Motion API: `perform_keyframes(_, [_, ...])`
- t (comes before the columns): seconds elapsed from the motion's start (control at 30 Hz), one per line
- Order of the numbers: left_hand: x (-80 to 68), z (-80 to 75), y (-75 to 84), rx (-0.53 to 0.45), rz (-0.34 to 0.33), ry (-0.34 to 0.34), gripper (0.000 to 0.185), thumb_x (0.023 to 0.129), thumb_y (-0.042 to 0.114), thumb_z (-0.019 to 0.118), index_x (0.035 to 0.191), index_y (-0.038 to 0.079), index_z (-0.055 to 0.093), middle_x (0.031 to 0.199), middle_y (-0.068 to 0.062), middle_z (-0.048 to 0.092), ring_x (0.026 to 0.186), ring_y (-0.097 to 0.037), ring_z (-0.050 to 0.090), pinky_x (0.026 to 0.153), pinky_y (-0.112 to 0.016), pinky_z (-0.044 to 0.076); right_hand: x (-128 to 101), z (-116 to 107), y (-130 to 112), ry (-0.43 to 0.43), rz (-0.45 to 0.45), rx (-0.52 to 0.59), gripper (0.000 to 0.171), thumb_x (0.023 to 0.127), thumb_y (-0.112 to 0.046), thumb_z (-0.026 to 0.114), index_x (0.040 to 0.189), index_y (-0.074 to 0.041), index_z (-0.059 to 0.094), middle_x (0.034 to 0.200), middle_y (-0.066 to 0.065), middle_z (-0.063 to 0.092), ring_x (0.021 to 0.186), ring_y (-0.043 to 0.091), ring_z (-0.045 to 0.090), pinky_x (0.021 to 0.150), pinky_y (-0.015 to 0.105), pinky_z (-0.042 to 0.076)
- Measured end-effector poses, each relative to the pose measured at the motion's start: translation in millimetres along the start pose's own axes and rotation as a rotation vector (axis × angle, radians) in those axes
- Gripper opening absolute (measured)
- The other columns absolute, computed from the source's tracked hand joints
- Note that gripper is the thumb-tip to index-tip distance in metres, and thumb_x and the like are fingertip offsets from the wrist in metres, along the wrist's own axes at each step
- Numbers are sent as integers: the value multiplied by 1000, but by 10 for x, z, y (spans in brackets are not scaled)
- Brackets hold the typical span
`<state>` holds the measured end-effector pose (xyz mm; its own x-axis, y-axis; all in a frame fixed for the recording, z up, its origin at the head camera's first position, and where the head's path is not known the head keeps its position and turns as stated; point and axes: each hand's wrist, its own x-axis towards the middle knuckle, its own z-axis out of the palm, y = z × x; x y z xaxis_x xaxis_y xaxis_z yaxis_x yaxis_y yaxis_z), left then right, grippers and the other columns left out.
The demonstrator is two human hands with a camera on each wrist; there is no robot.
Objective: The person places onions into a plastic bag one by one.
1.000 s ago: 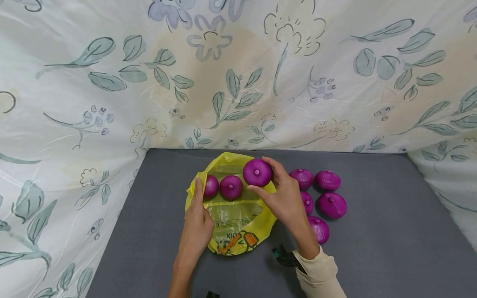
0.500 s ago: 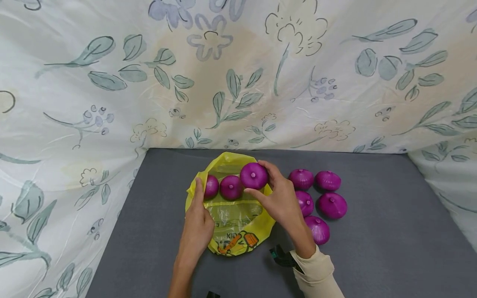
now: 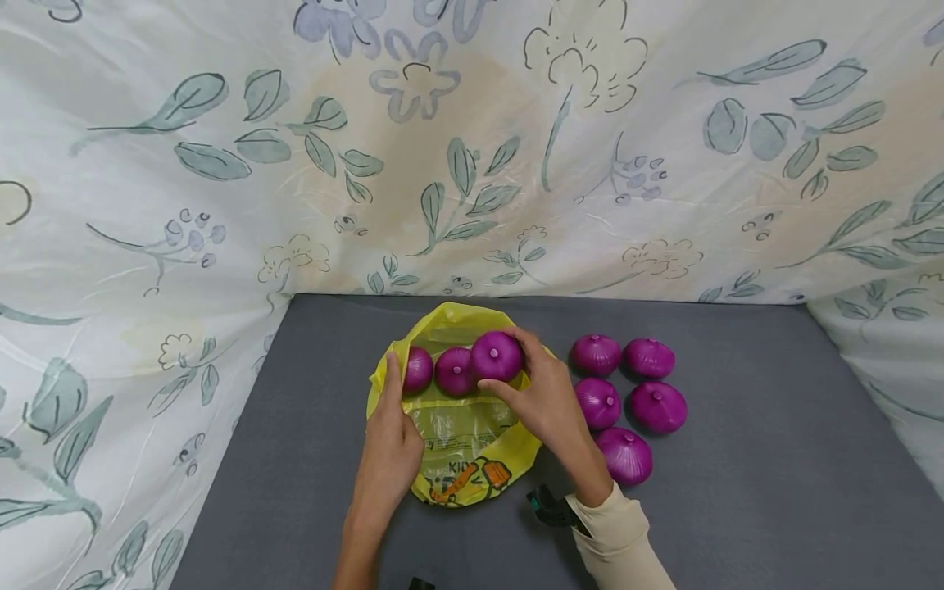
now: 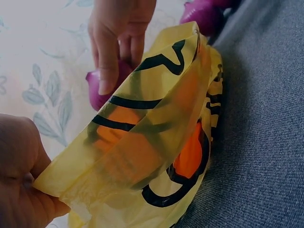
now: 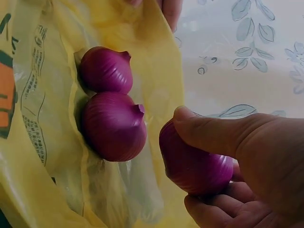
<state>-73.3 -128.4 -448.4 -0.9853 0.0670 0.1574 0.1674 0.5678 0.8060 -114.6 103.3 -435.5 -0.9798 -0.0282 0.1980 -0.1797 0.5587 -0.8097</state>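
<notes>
A yellow plastic bag [image 3: 472,459] [image 4: 156,137] [image 5: 42,142] lies open on the grey table [image 3: 774,492]. Two purple onions [image 3: 456,370] [image 5: 113,126] sit inside it at the far side. My right hand [image 3: 542,393] [image 5: 228,166] grips a third purple onion [image 3: 497,355] [image 5: 194,166] just inside the bag's mouth, beside those two. My left hand [image 3: 391,442] [image 4: 21,175] pinches the bag's left edge and holds it open.
Several more purple onions [image 3: 642,385] lie on the table to the right of the bag. A floral cloth [image 3: 472,147] hangs behind and at both sides. A dark strap [image 3: 549,508] shows at my right wrist.
My right hand has carried the onion leftward and down into the bag's mouth, close against the two onions inside. The left hand has kept its hold on the bag edge.
</notes>
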Motion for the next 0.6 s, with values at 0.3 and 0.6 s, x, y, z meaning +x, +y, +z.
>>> perform_keyframes(0.3, [-2,-5,-8,-13,4,0,80,100,-12,37,171,11,8,176,-8,16,117,-39,51,79,-41,41,-4,60,36,-4,56,-93,85,82,-28,94,153,-11,52,134,15,70,119,33,70,98,50,57])
perform_keyframes(0.6, [1,-16,-3,-26,-1,-5,80,100,-12,37,171,11,8,176,-7,16,121,-38,50,77,-39,40,3,117,65,8,89,-143,84,82,-28,94,151,-9,52,133,18,70,119,34,69,99,51,56])
